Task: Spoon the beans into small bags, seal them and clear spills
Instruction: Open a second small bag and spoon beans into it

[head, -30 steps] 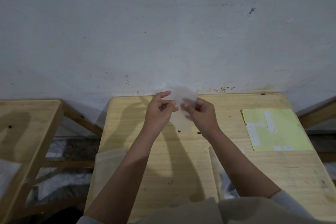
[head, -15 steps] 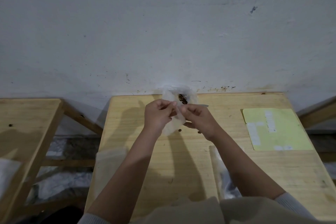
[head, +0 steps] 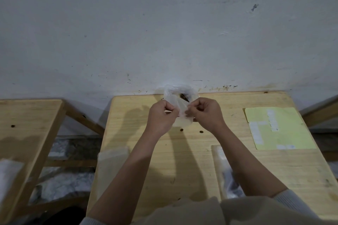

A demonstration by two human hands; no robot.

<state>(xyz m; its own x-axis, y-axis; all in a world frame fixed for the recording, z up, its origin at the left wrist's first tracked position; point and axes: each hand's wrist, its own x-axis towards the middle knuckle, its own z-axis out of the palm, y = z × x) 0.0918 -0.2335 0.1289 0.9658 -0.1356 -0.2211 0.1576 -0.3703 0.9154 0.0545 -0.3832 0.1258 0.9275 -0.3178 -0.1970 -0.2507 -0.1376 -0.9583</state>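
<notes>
— Since a second ago both fists have curled tighter and the small plastic bag (head: 180, 105) has ballooned, mouth at 12 o'clock.
— Grip?
— Left hand (head: 161, 115) and right hand (head: 205, 113) each pinch its film over the wooden table (head: 182, 160).
— Contents?
— Brown beans (head: 183, 96), blurred; two stray beans (head: 191, 130) at 6 o'clock — bag's long axis unclear.
</notes>
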